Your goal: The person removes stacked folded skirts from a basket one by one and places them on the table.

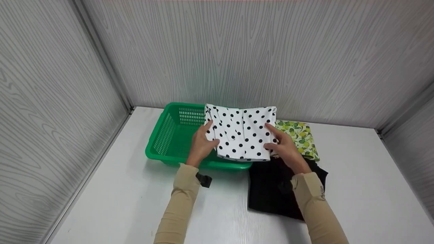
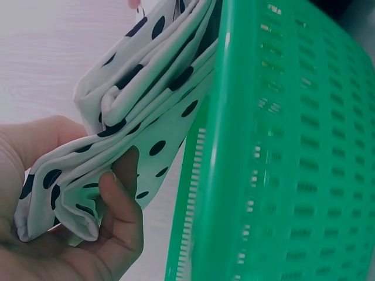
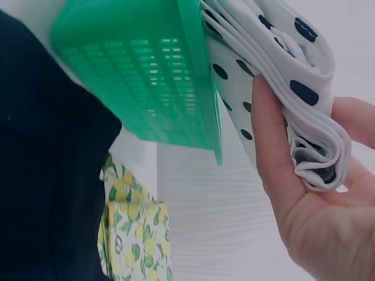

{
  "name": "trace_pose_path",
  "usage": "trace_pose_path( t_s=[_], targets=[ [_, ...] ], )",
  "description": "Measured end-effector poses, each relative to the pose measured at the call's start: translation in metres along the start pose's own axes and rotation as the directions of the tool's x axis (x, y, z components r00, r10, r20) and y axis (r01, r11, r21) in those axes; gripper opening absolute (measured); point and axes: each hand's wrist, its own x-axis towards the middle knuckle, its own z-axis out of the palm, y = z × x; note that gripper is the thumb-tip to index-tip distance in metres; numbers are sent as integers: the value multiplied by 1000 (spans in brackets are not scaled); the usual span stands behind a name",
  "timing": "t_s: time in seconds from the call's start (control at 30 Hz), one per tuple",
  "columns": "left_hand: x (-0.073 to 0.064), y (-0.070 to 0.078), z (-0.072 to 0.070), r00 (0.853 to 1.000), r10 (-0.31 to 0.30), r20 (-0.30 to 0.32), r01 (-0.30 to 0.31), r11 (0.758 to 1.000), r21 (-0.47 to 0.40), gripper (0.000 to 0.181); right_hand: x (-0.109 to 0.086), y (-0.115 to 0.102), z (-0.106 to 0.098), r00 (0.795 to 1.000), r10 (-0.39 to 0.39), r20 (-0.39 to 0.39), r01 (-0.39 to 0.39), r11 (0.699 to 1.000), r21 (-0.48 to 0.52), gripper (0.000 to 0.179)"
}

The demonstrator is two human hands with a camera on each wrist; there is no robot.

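Note:
A folded white cloth with black polka dots (image 1: 242, 132) is held up over the right part of a green plastic basket (image 1: 203, 165). My left hand (image 1: 202, 141) grips its left edge; in the left wrist view, thumb and fingers close around the stacked layers (image 2: 117, 126). On the opposite edge my right hand (image 1: 284, 145) holds the cloth, and the right wrist view has the fingers and thumb on either side of the rolled layers (image 3: 304, 99). The cloth hides part of the basket's inside; the visible left part shows its bare green floor.
Right of the basket lies a folded cloth with a lemon print (image 1: 300, 137). In front of it a black cloth (image 1: 271, 189) is spread on the white table (image 1: 217, 217), partly under my right forearm. Wood-grain panels (image 1: 237, 51) enclose the table at the back and sides.

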Motion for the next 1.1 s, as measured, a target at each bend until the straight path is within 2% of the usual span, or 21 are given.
trace_pose_path(
  t_s=[0.2, 0.37, 0.57, 0.77, 0.93, 1.1],
  targets=[
    [-4, 9, 12, 1000, -14, -10, 14, 1000, -12, 73, -7, 4, -16, 1000, -11, -4, 11, 1000, 26, 76],
    [-5, 15, 23, 1000, 17, -15, -17, 1000, -20, 73, -13, 6, -27, 999, 8, -31, -7, 999, 52, 77],
    [-4, 21, 36, 998, 58, -14, -59, 997, -42, 73, -19, 5, -41, 998, -19, -64, 20, 1000, 15, 76],
    [-6, 25, 50, 995, 103, 0, -103, 995, -15, 71, -27, 3, -53, 997, 8, -77, -7, 1000, 8, 77],
    [-8, 26, 61, 994, 108, -6, -108, 994, 12, 70, -31, 1, -62, 998, 1, -68, -1, 1000, 5, 77],
    [-10, 29, 72, 995, 104, -8, -104, 995, 3, 71, -39, 1, -71, 998, 3, -68, -4, 1000, -15, 77]
  ],
)
